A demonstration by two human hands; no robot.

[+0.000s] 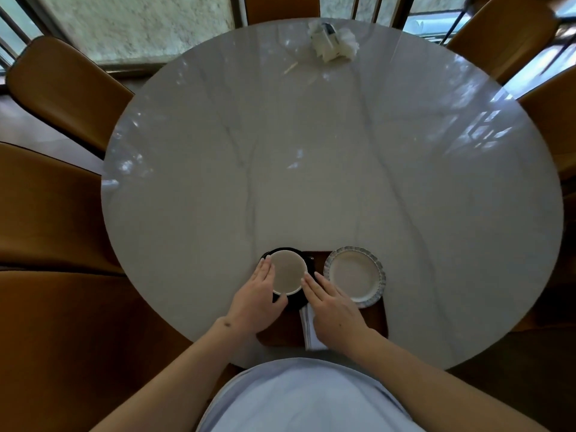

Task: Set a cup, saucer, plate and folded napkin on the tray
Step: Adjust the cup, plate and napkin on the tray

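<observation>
A brown tray (379, 319) lies at the near edge of the round marble table (327, 166). On its left part a white cup (288, 271) stands on a black saucer (293, 303). A white plate (353, 275) with a fluted rim sits on the tray's right part. Between them, a folded white napkin (308, 327) with a dark stripe lies toward me, partly under my right hand. My left hand (255, 300) curls around the cup's left side, thumb under its near edge. My right hand (333, 310) presses against the cup's right side, fingers straight and together.
A holder with white paper napkins (332, 42) stands at the table's far edge. Tan leather chairs ring the table at the left (62, 85), near left (46, 213) and far right (505, 35). Windows lie beyond.
</observation>
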